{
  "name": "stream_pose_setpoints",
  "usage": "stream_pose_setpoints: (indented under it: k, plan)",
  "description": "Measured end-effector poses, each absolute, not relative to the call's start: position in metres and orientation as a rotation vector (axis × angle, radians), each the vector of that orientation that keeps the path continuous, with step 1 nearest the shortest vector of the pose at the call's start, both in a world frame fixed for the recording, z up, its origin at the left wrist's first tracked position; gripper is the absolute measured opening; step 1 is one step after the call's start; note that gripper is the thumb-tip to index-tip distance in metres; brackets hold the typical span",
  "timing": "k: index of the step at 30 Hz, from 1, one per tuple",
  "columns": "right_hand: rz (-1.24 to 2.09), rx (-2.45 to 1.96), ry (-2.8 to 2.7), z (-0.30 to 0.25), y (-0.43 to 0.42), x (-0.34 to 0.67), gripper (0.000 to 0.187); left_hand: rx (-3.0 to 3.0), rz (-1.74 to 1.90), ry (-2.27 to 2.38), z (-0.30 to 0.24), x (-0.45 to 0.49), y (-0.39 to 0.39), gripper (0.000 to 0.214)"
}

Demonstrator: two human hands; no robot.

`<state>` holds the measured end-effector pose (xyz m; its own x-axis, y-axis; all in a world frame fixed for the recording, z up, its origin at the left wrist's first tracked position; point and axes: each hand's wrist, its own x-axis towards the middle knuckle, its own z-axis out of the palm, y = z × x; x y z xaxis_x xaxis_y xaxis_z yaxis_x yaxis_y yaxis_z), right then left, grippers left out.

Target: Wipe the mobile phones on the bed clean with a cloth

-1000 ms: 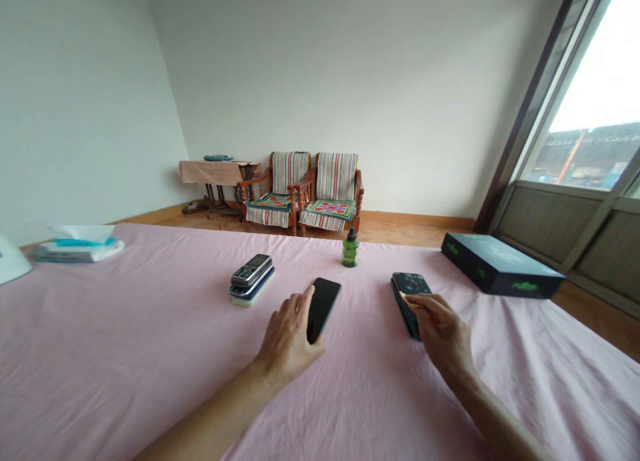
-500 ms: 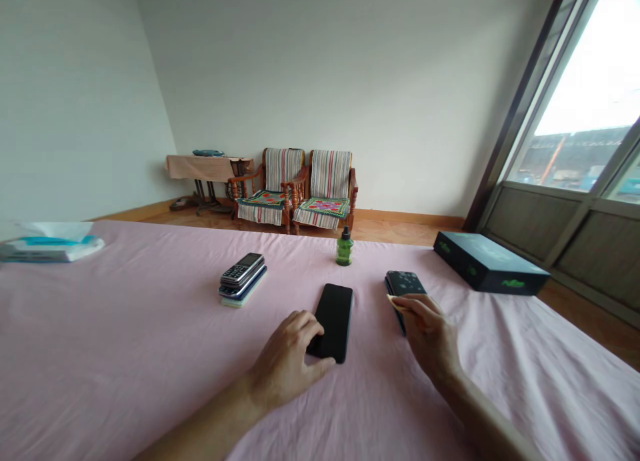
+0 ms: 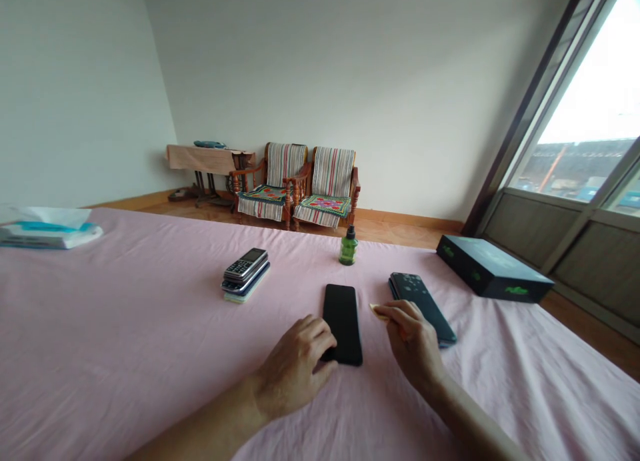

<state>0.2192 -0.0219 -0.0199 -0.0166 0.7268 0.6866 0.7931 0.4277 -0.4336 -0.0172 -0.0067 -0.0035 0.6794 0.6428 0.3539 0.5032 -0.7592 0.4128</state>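
A black smartphone (image 3: 343, 324) lies screen up on the pink cloth (image 3: 165, 361). My left hand (image 3: 300, 357) has its curled fingers and thumb against the phone's lower left edge. To the right of the phone, my right hand (image 3: 413, 337) pinches a small pale yellow cloth (image 3: 380, 312), mostly hidden in the fingers. Beyond that hand lies a stack of dark phones (image 3: 425, 304), the top one with light patches at its far end. My right hand covers part of this stack's left side.
A keypad phone (image 3: 246, 263) tops another stack at the left. A green bottle (image 3: 349, 249) with a black top stands near the far edge. A black box (image 3: 495, 267) lies at the right, a tissue pack (image 3: 50, 234) at the far left. Two chairs (image 3: 325, 187) stand beyond.
My right hand has moved left off the dark phone stack, with the yellow cloth in its fingers. The smartphone has turned slightly, and my left fingers have shifted with it. The view has tilted a little.
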Motion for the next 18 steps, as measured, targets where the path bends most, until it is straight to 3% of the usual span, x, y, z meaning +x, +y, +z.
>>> stream_pose_setpoints:
  k: [18]
  plan:
    - [-0.043,-1.358,-1.994,-0.038,0.089,0.169,0.038,2.544,0.74,0.901,-0.002,-0.019,-0.003,0.015]
